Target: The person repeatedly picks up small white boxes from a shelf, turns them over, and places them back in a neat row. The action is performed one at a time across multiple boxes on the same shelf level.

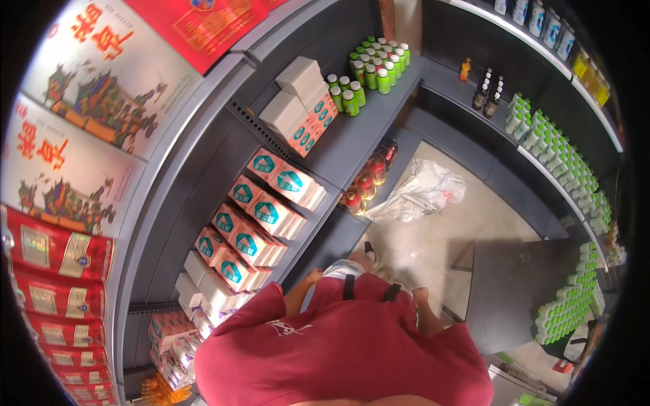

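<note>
My left hand [315,275] hangs low beside my shorts, its fingers loosely curled. Nothing shows in it, but the palm is hidden. To its left is a grey metal shelf [325,178] carrying rows of pink and white cartons [247,243] with teal marks. My right hand [420,293] hangs at my other side, mostly seen from the back, so its fingers are hard to make out. A dark panel or tabletop [508,289] lies to its right, apart from it. Green-capped bottles [569,299] stand in rows at that panel's far edge.
Green bottles [383,81] and stacked white cartons [299,76] occupy the shelf ahead. Oil bottles [365,182] stand low beneath it. A crumpled white plastic bag [426,190] lies on the floor. Curved shelving at right holds dark bottles [491,104]. Red gift packs [56,299] are far left.
</note>
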Available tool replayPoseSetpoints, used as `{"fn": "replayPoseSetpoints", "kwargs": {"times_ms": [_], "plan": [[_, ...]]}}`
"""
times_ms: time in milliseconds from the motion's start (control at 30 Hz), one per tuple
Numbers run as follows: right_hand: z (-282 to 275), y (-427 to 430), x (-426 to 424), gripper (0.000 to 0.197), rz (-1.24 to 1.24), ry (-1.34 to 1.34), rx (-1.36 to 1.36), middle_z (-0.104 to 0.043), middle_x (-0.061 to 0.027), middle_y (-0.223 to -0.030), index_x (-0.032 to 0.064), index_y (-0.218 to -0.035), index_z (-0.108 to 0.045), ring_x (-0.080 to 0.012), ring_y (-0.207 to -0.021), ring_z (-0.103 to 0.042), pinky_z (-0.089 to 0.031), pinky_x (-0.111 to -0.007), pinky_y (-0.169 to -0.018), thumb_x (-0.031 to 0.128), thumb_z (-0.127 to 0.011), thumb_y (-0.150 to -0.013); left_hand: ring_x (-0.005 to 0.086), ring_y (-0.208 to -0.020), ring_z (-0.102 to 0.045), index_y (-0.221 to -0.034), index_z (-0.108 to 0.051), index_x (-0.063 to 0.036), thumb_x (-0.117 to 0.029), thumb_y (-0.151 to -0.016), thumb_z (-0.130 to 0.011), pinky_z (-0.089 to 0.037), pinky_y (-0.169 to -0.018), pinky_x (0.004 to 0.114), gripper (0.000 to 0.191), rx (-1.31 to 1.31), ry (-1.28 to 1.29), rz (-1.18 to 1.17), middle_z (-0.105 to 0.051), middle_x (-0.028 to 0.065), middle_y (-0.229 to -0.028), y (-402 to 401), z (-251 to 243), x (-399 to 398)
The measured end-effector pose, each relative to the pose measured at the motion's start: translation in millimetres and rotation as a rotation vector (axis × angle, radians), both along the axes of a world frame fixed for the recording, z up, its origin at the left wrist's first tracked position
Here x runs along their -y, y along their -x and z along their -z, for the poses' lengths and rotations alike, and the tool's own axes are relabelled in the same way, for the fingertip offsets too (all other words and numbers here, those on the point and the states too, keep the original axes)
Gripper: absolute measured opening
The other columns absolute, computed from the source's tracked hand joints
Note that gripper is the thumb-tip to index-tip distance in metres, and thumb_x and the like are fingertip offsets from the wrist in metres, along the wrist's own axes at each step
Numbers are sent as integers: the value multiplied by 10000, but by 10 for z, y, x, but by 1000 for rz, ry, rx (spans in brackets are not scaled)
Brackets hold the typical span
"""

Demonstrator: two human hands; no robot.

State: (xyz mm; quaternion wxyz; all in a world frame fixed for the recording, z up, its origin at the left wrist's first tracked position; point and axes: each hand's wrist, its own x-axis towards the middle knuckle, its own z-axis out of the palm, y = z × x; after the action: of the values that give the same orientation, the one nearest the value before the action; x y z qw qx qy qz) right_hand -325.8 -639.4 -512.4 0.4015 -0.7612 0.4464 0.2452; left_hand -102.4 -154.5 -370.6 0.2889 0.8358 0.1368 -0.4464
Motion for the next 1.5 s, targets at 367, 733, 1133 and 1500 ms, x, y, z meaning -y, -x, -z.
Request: {"fn": "replayPoseSetpoints", "kwargs": {"times_ms": [367, 733, 1133, 1500], "plan": [[-137, -820, 26, 285, -82, 172, 50, -743, -316, -936, -35, -882, -777, -496, -902, -746, -583, -573, -828, 218, -651, -841, 307, -1186, -746, -1277, -756, -92, -248, -970, -744, -584, -996, 396, 344, 362, 209, -14, -781, 186, -1240, -1556, -315, 1095], [-1229, -4494, 564, 201, 57, 203, 843, -732, -172, -870, -12, -975, -769, -272, -827, -681, -532, -424, -744, 166, -680, -955, 173, -1169, -692, -1422, -625, 8, -179, -1105, -620, -533, -1008, 314, 368, 481, 1120, -167, -739, 91, -1289, -3037, -2453, 1959], [-4208, -6820, -1599, 172, 77, -801, 1118, -625, 20, -759, 20, -1140, -722, -73, -605, -529, -418, -246, -510, 114, -626, -1033, 273, -1275, -667, -1396, -642, 24, -30, -1062, -570, -524, -1061, 361, 346, 1383, 255, -334, -684, 167, -1385, -4939, -3896, 1283], [-4785, -7616, -1777, 889, -96, -1036, 944, -515, -154, -1594, 98, -1710, -293, -276, -1306, -614, -548, -408, -980, 304, -728, -963, 393, -1269, -634, -1417, -611, 64, -239, -924, -822, -544, -1014, 440, 616, 1362, 10, -322, -612, 252, -1413, -5374, -4118, 1632]]}}
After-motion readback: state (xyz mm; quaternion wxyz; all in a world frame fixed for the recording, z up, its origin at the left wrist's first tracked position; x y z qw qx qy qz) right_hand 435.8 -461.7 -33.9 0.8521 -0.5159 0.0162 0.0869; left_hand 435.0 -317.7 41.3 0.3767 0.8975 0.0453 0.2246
